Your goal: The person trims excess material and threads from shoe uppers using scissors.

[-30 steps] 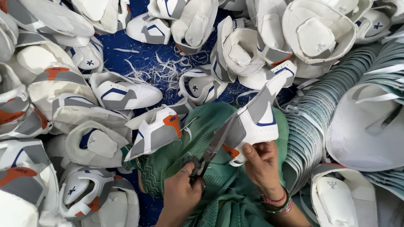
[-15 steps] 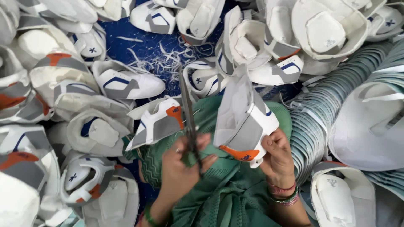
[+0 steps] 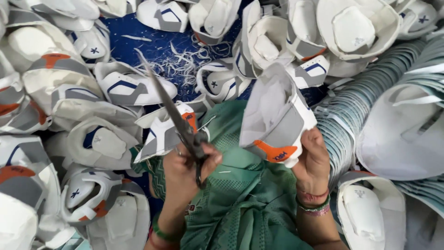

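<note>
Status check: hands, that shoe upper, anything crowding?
Left hand grips scissors, blades closed. Right hand holds white shoe upper. Piled shoe uppers all around.

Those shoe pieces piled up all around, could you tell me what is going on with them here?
A seated person holds a pair of scissors in the left hand, blades closed and pointing up and away. The right hand holds up one white, grey and orange shoe upper, apart from the blades. Green cloth covers the lap. More shoe uppers lie heaped all around, with white trimmings on the blue floor covering.
</note>
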